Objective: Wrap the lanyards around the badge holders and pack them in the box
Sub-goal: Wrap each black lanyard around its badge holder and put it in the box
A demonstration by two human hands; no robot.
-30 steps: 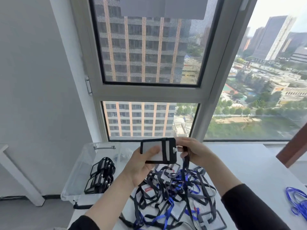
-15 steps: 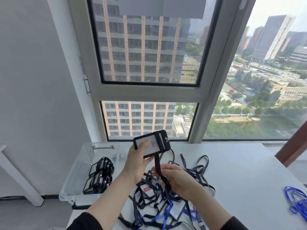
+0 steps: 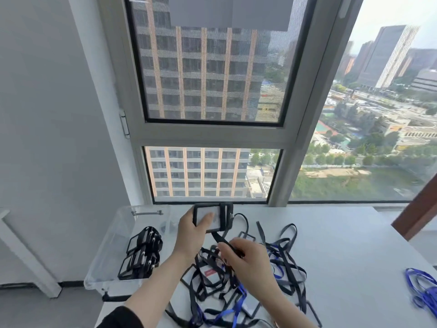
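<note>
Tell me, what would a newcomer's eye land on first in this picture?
First, the two hands at centre: the left hand grips a badge holder above the table, while the right hand pinches its black lanyard just below. Beneath them sprawls a tangled pile of black and blue lanyards and holders, and to the left a clear box holds a few wrapped holders. Behind it all, a big window shows tower blocks.

No writing can be read anywhere. The only label-like mark is a small red patch [image 3: 209, 272] on the white card inside a black-framed clear badge holder [image 3: 196, 276], lying near the middle of the grey table [image 3: 343, 245]. It is too small and blurred to make out.
</note>
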